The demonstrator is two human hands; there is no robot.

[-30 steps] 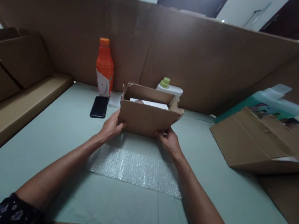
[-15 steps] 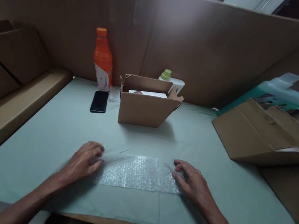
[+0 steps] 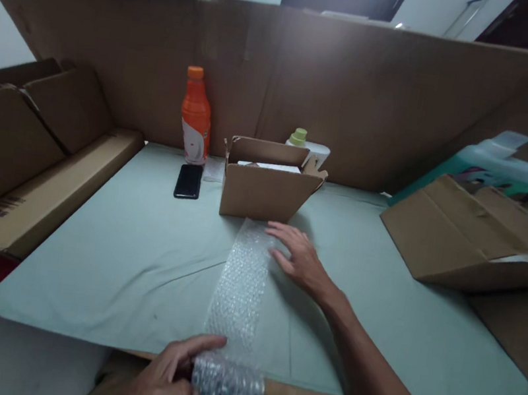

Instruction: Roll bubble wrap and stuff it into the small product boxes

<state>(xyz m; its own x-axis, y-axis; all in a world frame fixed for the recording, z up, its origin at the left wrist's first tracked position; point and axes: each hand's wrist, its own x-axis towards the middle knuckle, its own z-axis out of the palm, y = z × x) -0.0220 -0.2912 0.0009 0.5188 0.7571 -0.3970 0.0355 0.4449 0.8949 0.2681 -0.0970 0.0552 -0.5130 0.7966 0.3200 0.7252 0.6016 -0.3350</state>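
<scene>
A strip of bubble wrap (image 3: 238, 290) lies lengthwise on the pale green table cover (image 3: 125, 249), running from the small open cardboard box (image 3: 266, 184) toward me and hanging over the near edge. My left hand (image 3: 169, 379) grips its near end at the table's front edge. My right hand (image 3: 297, 256) lies flat with fingers spread on the far end, just in front of the box. The box holds something white.
An orange bottle (image 3: 196, 117) and a black phone (image 3: 188, 181) stand left of the box, a white bottle with a green cap (image 3: 302, 143) behind it. Flattened cardboard (image 3: 468, 236) lies at right, long boxes (image 3: 26, 146) at left, a cardboard wall behind.
The bubble wrap, lying crosswise before, has been turned lengthwise. My left hand pulled back to the front edge and gripped its end; my right hand moved forward onto the far end.
</scene>
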